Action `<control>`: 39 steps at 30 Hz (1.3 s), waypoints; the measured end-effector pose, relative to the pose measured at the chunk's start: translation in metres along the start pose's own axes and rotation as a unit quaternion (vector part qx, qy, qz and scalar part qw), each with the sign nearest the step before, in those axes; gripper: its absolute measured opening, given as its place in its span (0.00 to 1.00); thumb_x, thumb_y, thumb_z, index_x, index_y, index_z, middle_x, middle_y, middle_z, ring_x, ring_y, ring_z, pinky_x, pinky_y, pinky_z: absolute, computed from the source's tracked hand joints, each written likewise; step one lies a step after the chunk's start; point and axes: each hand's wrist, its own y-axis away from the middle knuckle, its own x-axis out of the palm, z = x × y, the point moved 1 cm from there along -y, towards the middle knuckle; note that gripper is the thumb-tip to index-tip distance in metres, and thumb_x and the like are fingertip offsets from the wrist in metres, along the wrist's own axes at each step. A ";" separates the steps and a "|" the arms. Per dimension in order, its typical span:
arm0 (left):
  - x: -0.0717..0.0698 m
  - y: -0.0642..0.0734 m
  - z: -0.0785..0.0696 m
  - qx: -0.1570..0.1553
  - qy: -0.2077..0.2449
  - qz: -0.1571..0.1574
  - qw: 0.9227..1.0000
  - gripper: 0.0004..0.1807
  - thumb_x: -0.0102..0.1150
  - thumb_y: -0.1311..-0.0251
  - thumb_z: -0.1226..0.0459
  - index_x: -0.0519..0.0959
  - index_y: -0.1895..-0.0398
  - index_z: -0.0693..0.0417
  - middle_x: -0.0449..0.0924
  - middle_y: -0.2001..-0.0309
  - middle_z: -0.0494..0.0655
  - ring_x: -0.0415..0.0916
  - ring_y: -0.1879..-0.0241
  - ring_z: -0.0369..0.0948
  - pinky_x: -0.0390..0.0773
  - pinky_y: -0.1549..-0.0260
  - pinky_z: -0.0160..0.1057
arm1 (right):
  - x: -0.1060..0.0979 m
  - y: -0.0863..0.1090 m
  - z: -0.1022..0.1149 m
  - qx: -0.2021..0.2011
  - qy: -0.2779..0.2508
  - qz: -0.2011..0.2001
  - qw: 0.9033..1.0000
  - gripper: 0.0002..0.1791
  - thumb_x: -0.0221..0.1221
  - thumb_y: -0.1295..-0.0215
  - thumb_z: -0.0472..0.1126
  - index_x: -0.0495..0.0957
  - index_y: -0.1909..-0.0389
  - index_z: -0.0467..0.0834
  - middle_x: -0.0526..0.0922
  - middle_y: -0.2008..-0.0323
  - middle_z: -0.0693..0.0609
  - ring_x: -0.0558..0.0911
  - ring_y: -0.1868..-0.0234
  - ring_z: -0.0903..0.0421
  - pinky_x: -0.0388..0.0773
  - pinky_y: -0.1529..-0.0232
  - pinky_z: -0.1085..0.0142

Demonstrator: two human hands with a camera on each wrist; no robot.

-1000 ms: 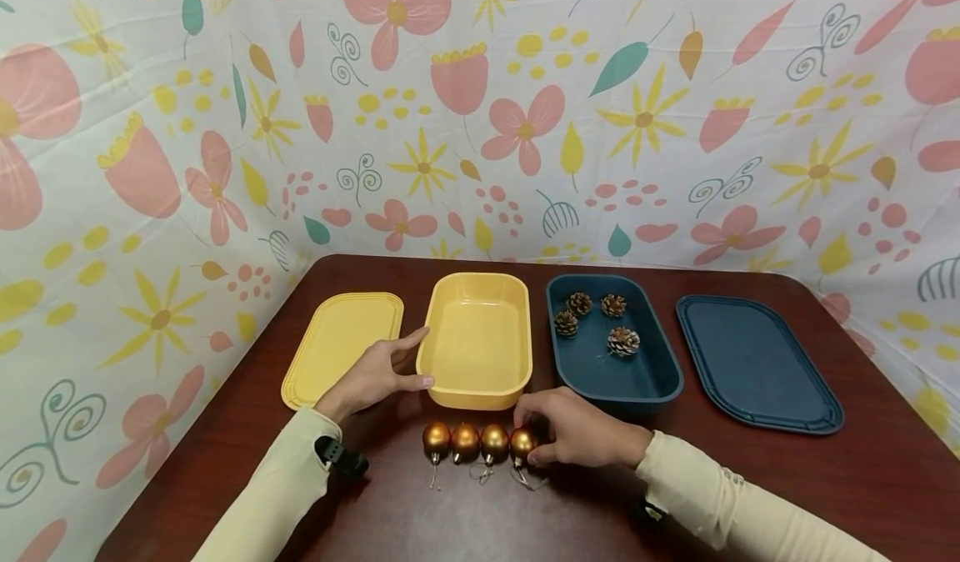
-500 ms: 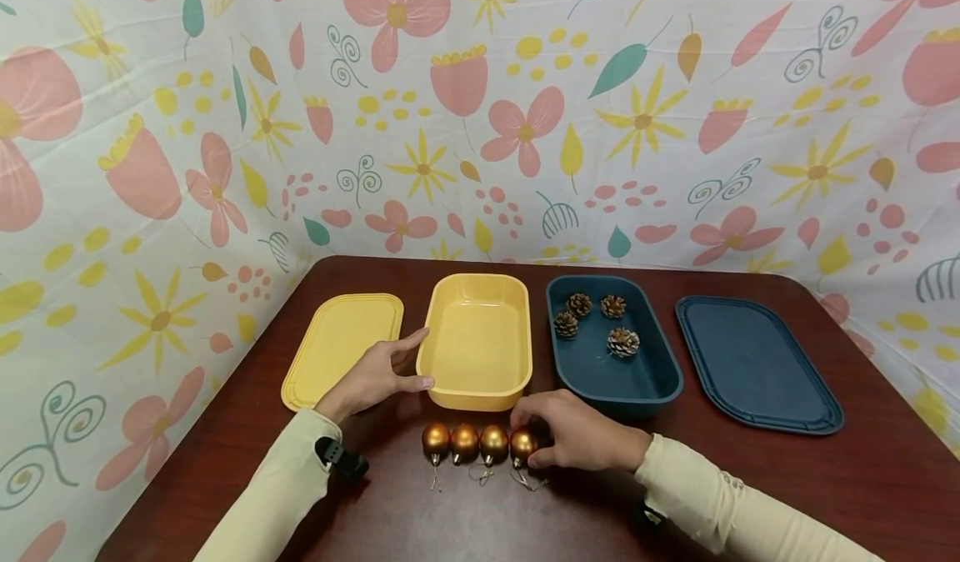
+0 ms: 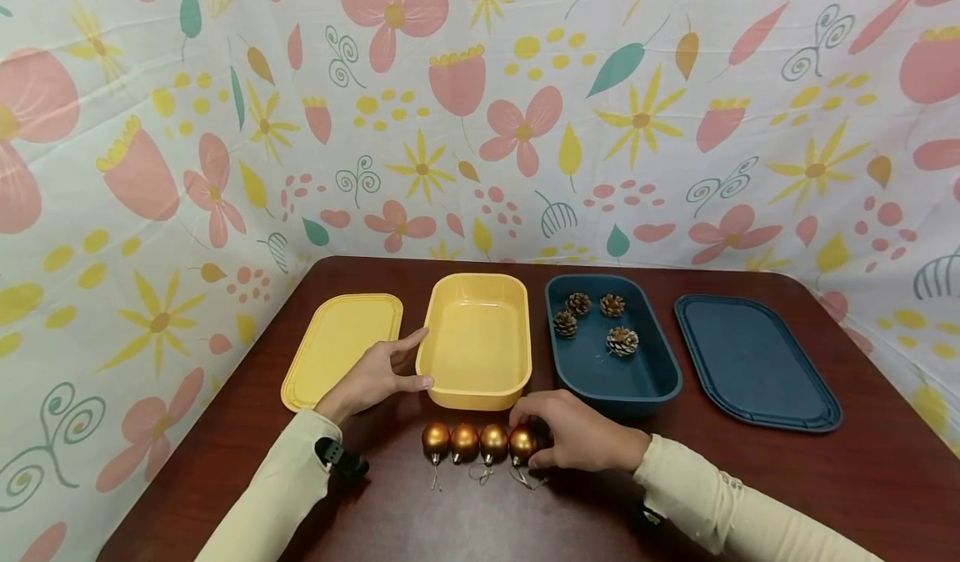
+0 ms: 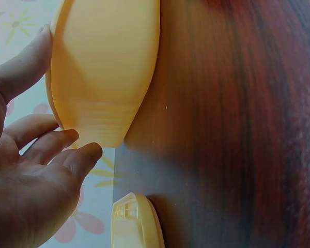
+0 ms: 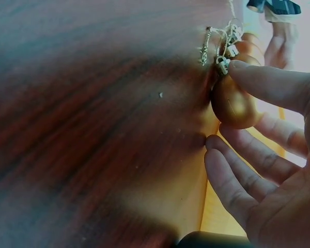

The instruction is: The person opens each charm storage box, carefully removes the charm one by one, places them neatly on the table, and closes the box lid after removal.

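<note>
Four-sided with rounded corners, a yellow container (image 3: 480, 341) stands at the middle of the table. My left hand (image 3: 378, 376) rests against its left side, thumb and fingers spread along the wall (image 4: 106, 77). Just in front of it lies a row of several copper-gold Christmas baubles (image 3: 464, 443) with string loops toward me. My right hand (image 3: 573, 430) pinches the rightmost bauble (image 3: 522, 443) between thumb and fingertips. In the right wrist view that bauble (image 5: 233, 103) sits at the table surface, with the thumb near its cap.
A dark blue container (image 3: 652, 374) holding several pine cones (image 3: 622, 341) stands right of the yellow one. A yellow lid (image 3: 345, 337) lies at the left and a blue lid (image 3: 757, 362) at the right. Behind the dark wood table (image 3: 420, 512) hangs a flowered cloth (image 3: 480, 187).
Both hands, the baubles and the containers keep their places. Only a very slight shift of the head view shows.
</note>
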 end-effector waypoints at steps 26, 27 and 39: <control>0.002 0.000 0.001 -0.002 0.017 -0.004 1.000 0.48 0.71 0.41 0.56 0.56 0.21 0.49 0.52 0.20 0.47 0.52 0.21 0.54 0.62 0.26 0.56 | -0.003 0.007 -0.002 0.021 -0.018 -0.008 1.000 0.23 0.76 0.49 0.42 0.81 0.51 0.48 0.83 0.57 0.59 0.79 0.58 0.62 0.78 0.58 0.70; 0.003 0.000 0.001 -0.003 0.015 -0.004 1.000 0.48 0.71 0.41 0.56 0.56 0.21 0.50 0.52 0.20 0.47 0.53 0.22 0.55 0.62 0.27 0.56 | -0.003 0.007 -0.001 0.022 -0.021 -0.007 1.000 0.23 0.75 0.48 0.42 0.81 0.51 0.47 0.83 0.56 0.59 0.80 0.58 0.62 0.78 0.59 0.71; 0.003 0.000 0.001 -0.003 0.013 -0.001 1.000 0.48 0.70 0.40 0.56 0.54 0.20 0.52 0.51 0.20 0.48 0.52 0.22 0.55 0.61 0.26 0.56 | -0.022 0.016 0.010 0.017 -0.045 -0.010 0.999 0.22 0.72 0.42 0.38 0.80 0.47 0.44 0.84 0.51 0.50 0.82 0.57 0.57 0.83 0.62 0.68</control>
